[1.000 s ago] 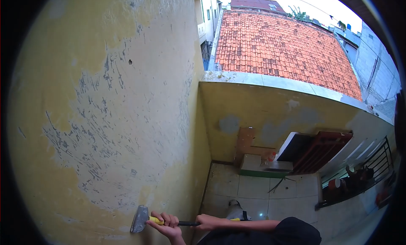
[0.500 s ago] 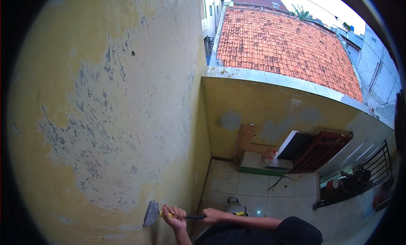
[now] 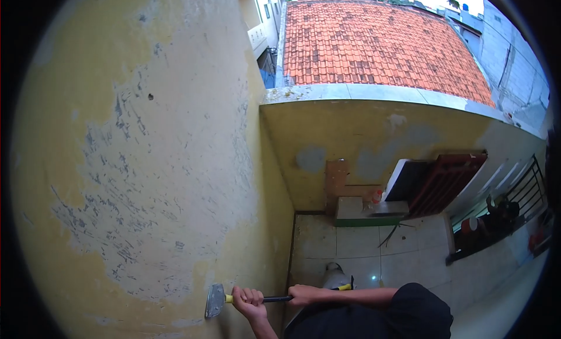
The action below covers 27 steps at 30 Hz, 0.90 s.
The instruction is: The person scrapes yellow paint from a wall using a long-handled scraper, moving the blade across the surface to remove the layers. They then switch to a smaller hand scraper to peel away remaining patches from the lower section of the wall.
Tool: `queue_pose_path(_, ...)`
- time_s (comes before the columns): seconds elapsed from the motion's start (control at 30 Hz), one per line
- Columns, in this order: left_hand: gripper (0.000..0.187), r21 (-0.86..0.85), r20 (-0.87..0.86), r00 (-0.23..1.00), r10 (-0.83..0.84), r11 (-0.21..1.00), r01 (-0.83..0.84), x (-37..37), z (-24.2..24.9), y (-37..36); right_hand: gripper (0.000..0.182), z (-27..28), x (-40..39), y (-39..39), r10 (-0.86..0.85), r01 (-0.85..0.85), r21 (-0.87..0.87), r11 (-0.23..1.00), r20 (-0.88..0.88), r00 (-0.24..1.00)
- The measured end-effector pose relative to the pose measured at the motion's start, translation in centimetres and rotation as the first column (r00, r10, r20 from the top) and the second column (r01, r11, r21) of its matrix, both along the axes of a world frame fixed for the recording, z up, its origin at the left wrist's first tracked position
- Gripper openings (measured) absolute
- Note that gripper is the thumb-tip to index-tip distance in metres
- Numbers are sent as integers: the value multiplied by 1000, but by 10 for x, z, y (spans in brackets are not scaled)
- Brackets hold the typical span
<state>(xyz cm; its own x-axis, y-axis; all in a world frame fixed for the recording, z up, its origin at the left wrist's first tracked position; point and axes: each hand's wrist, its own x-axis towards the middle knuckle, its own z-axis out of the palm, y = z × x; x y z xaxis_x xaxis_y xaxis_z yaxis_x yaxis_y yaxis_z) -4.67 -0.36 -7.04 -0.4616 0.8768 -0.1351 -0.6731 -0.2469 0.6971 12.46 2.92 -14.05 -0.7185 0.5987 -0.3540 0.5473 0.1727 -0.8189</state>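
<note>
A long-handled scraper (image 3: pixel 274 299) with a wide grey blade, yellow collar and black shaft lies across the bottom of the head view. My left hand (image 3: pixel 249 303) is wrapped round the shaft just behind the collar. Farther back, my right hand (image 3: pixel 304 296) is closed on the same handle, and a yellow handle end shows beyond my right wrist. The blade is at the lower part of the yellow wall (image 3: pixel 234 269); whether it touches cannot be made out. Above it spreads a pale patch of bare wall (image 3: pixel 193 163) with many dark scratches.
A low wall (image 3: pixel 356 123) with a light ledge runs ahead, with an orange tiled roof (image 3: pixel 374 47) beyond. On the tiled floor (image 3: pixel 356 245) stand a box-like bench (image 3: pixel 371 213) and leaning dark red panel (image 3: pixel 447 184). A railing (image 3: pixel 526 181) is at the right.
The view has tilted and shifted, so the wall and roof sit differently. The scraper and both hands appear slightly farther right, and the blade has moved right along the wall. Both grips stay closed.
</note>
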Motion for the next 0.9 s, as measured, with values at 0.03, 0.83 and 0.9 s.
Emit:
queue_pose_path(0.03, 39, -15, -3, 1000, 12, 1000, -12, 1, 2, 0, 35, -1, 0, -1, 0, 0, 3, 1000, -3, 1000)
queue_pose_path(0.83, 38, 40, -59, 998, -13, 999, 15, -11, 65, 15, 39, 49, -25, 10, 55, -61, -35, 998, -158, 986)
queue_pose_path(0.9, 39, 28, -46, 998, -33, 999, 35, -11, 56, 15, 38, 49, -22, 11, 38, -45, -56, 997, -119, 992)
